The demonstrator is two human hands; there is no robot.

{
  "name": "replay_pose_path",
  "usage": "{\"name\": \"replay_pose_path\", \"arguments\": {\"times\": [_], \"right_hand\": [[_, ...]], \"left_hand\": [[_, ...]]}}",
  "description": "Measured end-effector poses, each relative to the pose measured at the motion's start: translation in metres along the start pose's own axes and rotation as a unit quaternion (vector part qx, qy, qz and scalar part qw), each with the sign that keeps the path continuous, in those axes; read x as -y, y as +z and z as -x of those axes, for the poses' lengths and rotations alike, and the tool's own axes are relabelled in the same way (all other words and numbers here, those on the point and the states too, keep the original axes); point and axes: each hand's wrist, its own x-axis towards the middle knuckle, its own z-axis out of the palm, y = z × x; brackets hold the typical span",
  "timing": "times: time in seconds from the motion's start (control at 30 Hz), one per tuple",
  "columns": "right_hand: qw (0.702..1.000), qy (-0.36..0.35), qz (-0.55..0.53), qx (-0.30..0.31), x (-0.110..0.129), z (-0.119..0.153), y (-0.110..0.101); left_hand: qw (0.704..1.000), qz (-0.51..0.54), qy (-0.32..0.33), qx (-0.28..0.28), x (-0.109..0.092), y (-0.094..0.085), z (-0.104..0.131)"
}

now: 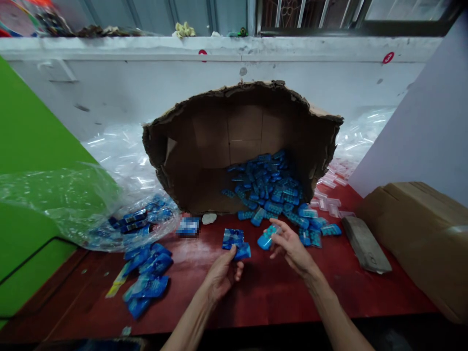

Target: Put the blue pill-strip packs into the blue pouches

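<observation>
My left hand [221, 275] is closed, its thumb pressing on a small blue packet [242, 251]. Just beyond the thumb is a darker blue printed packet [233, 237]; whether the hand grips this one too is unclear. Between the fingertips of my right hand [294, 248] is a blue blister-like pack [268, 237] with a glossy clear part, held above the red table. A heap of similar blue packs [270, 183] spills out of a torn-edged cardboard box [208, 126] lying on its side, in front of my hands.
Filled blue pouches [148, 280] lie at the left, near a clear plastic bag [84, 204] holding more blue packets. On the right are a grey block [366, 244] and a closed cardboard box [420, 234]. Green [29, 146] and white [420, 126] panels flank the red table [292, 297].
</observation>
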Motion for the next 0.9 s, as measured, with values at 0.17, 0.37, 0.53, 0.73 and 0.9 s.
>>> {"name": "replay_pose_path", "arguments": {"times": [0.17, 0.37, 0.53, 0.73, 0.9], "right_hand": [[0.99, -0.022, -0.131, 0.042, -0.003, 0.012, 0.018], [0.995, -0.056, 0.075, -0.017, -0.011, 0.004, 0.001], [0.824, -0.111, 0.551, -0.067, -0.032, -0.002, -0.007], [0.773, -0.157, 0.61, -0.076, -0.049, 0.004, 0.003], [0.841, -0.251, 0.479, -0.011, -0.015, 0.015, 0.008]], "left_hand": [[1.0, -0.001, 0.004, 0.002, 0.003, 0.003, -0.001], [1.0, -0.01, 0.02, -0.012, 0.001, 0.0, 0.001], [0.999, -0.021, 0.039, -0.021, -0.001, -0.006, 0.003], [0.998, -0.042, 0.042, -0.019, 0.002, -0.011, 0.001], [0.998, -0.044, 0.049, -0.004, 0.002, -0.01, 0.003]]}}
